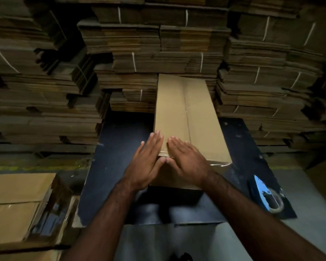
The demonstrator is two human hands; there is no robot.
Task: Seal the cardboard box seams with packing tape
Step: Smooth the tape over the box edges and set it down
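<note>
Both your hands are flat on the near end of the cardboard box, fingers straight and held close together, not gripping anything. Your left hand lies over the box's near-left corner, fingertips on the top face. Your right hand presses just beside it, left of the centre seam, and the two thumbs nearly touch at the box's near edge.

The box sits lengthwise on the dark table, its far end up against the stacks of flattened cardboard. Clear packing tape wraps over the near edge and sticks out a little at the near-right corner. There's bare table on both sides of the box. The blue tape dispenser lies right of the box, well apart, near the table's edge.
</note>
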